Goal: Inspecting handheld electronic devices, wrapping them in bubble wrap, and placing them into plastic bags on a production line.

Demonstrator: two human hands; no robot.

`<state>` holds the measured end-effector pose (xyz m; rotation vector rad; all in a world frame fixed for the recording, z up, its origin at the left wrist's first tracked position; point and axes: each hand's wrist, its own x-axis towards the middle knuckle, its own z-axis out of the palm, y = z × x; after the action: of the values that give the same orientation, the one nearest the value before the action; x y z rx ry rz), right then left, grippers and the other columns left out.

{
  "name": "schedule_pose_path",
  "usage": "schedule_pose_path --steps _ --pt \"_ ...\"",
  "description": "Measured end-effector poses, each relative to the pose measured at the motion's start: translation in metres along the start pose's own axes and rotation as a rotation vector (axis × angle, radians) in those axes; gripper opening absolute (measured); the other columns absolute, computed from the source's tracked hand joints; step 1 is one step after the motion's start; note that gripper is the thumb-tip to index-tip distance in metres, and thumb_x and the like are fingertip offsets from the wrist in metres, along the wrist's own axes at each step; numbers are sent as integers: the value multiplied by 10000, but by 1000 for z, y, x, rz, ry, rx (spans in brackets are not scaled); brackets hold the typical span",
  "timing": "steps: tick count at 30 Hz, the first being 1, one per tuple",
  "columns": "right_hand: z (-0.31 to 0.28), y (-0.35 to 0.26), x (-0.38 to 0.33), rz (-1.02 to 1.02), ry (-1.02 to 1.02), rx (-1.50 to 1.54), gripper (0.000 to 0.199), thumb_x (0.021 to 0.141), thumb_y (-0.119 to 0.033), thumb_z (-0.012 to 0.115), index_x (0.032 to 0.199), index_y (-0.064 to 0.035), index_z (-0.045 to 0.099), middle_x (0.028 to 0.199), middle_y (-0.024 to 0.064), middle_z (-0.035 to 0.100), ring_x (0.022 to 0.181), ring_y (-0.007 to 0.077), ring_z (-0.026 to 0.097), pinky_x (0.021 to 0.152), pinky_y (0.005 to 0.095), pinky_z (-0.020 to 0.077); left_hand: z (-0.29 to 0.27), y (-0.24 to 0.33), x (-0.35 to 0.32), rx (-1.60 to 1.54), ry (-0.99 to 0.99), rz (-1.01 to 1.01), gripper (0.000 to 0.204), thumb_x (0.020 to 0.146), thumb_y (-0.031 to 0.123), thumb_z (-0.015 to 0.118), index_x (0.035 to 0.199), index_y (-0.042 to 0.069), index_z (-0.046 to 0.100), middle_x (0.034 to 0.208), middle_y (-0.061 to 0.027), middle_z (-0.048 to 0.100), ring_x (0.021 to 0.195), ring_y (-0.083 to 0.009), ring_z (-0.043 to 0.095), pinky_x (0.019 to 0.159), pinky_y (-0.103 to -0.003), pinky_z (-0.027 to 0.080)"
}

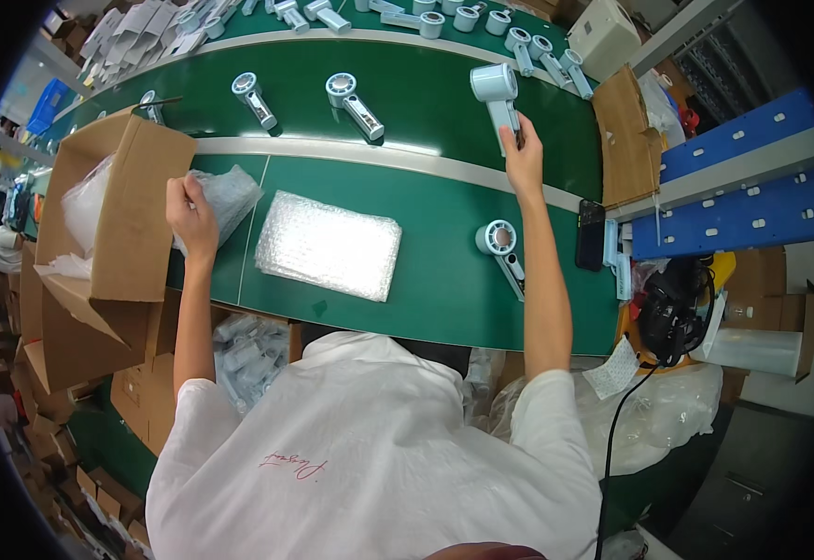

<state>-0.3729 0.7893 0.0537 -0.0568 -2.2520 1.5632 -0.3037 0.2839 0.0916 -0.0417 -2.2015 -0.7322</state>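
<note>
Item, one pale-blue handheld fan with a round drum-like head and straight handle (494, 84): in the right hand (525, 161), out over the glossy dark-green strip (444, 112) beyond the grey metal rail (444, 168); fingers clamped on the handle, head uppermost, a hold that probably suits the shape, the handle being the slim part and the head the bulky one. Item, one clear bubble-wrap bag, loose and puffed (236, 198): at the left hand (192, 213), whose fingers are curled together in a fist and seem closed on its edge, though the back of the hand hides the exact pinch; such thin film likely needs gathering to be kept in place. Item, one flat silvery stack of bubble-wrap sheeting (329, 245): lying slightly askew on the green bench (435, 299), squarely between the forearms, presumably so either hand can reach it. Item, one further pale-blue fan (498, 240): on the bench just left of the right forearm, handle angled toward the person. Item, two silver-faced pale-blue fans (342, 89) (245, 87): on the strip, well apart, perhaps so each may be picked up singly. Item, one open brown cardboard carton with translucent plastic inside (146, 201): at the bench's left end, beside the left hand, apparently for short reach. Item, one black phone-like slab (591, 235): near the right edge, out of the middle.
</note>
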Motion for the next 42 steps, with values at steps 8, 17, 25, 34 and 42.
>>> schedule_pose_path --steps 8,17,25,34,42 --pt "-13 -129 -120 -19 26 275 429 982 -133 591 1359 44 491 1183 153 625 945 188 599 867 300 478 60 36 -10 122 -69 295 50 912 69 611 907 40 571 832 -71 539 694 -217 474 666 -298 399" --pt "6 -115 -197 557 -895 2269 466 1034 -284 425 1365 39 364 735 101 498 395 94 317 340 264 393 32 171 -100 -57 -951 141 360 796 321 737 835 40 515 767 -102 582 621 -288 560 583 -379 469" --pt "-2 -104 -213 572 -776 1886 459 1038 -284 399 1362 39 373 751 115 528 439 132 424 422 297 480 47 143 -115 -148 -942 105 299 849 285 682 771 19 571 752 -116 610 644 -295 597 617 -379 481" --pt "13 -104 -238 542 -383 718 461 980 -108 555 1399 -4 394 891 129 607 625 224 602 598 314 525 44 150 -103 -201 -972 36 209 919 170 583 766 31 613 705 -89 611 615 -253 556 606 -345 453" --pt "44 -66 -246 -43 -370 -55 464 879 -74 702 1314 -42 542 972 97 621 683 228 619 642 317 505 59 110 -98 -776 -1079 -501 262 968 183 543 767 17 569 690 -3 533 621 -119 455 586 -261 385"
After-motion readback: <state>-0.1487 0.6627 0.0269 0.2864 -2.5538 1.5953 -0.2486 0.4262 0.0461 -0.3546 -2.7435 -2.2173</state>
